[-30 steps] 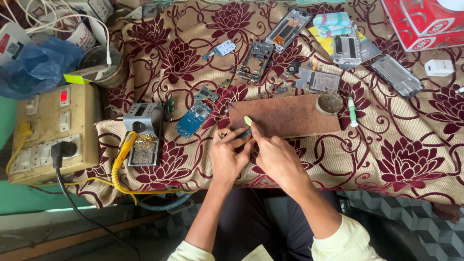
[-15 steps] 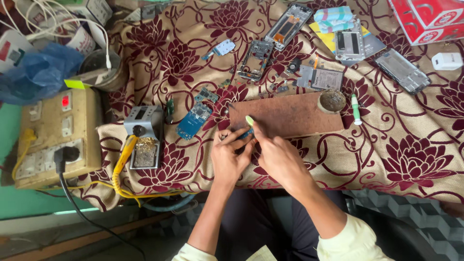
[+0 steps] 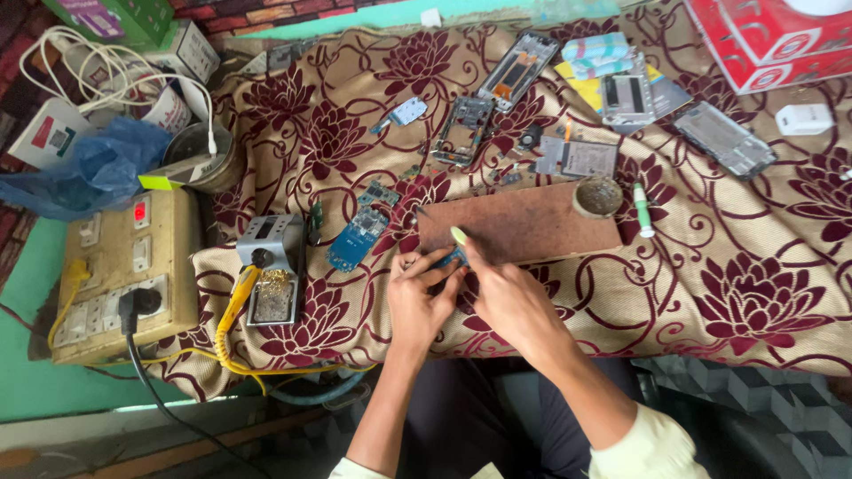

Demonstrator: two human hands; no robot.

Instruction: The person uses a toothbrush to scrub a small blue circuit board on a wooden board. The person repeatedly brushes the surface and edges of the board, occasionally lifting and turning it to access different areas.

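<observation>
My left hand (image 3: 417,297) and my right hand (image 3: 506,297) meet at the near edge of a brown work board (image 3: 524,222) on the flowered cloth. Between their fingertips is a small blue circuit board (image 3: 448,259), pinched by the left fingers. The right hand grips a thin tool with a pale green tip (image 3: 458,235) that points up from the fingers onto that board. A second blue circuit board (image 3: 357,235) lies loose just left of the hands.
A soldering station (image 3: 271,266) with a yellow iron (image 3: 238,297) sits left, beside a switchboard box (image 3: 124,275). Phone frames (image 3: 461,129), a screen (image 3: 723,137), a round tin (image 3: 597,197), a white pen (image 3: 642,208) and a red box (image 3: 772,35) lie beyond.
The hands stay together at the board's edge with the tool and small board; only slight finger movement and a small camera shift show.
</observation>
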